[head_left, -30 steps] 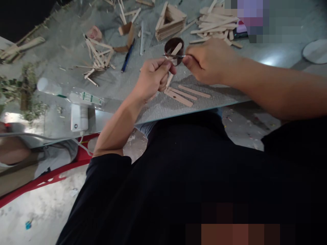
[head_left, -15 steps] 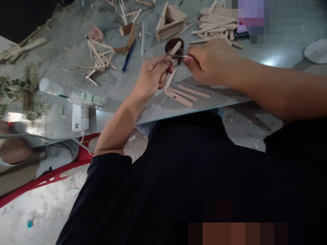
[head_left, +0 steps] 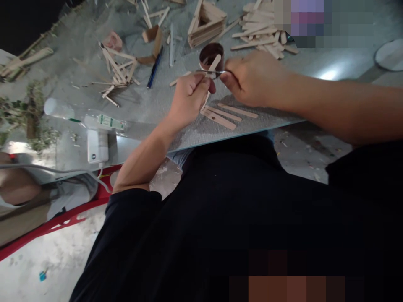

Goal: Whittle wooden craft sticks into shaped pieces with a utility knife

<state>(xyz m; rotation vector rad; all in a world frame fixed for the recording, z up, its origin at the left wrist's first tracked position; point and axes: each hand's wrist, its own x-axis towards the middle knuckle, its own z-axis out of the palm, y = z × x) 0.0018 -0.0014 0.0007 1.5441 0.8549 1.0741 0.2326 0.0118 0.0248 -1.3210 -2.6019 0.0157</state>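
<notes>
My left hand (head_left: 190, 96) is closed on a flat wooden stick (head_left: 215, 63), whose rounded end points up and away. A thin metal tool (head_left: 217, 72) crosses that stick; my right hand (head_left: 247, 77) is closed round its other end, so its full shape is hidden. Just beyond my hands stands a round brown cup (head_left: 211, 52). Below them several loose sticks (head_left: 237, 110) lie near the table edge, one with a dark spot. Behind the cup is a triangular stack of sticks (head_left: 208, 25), and to its right a loose pile of sticks (head_left: 261, 27).
A blue pen (head_left: 155, 68), a bent cardboard piece (head_left: 155, 44) and a jumble of joined sticks (head_left: 119, 69) lie left of my hands. Farther left are a clear bottle (head_left: 85, 117), a white plug-in device (head_left: 97, 147) and dried plants (head_left: 31, 113). Another person's leg (head_left: 17, 182) shows at the left.
The metal tool has shifted slightly along the held stick, and both hands have moved a little. A stick left of the cup now shows beside my left hand. The view has shifted slightly.
</notes>
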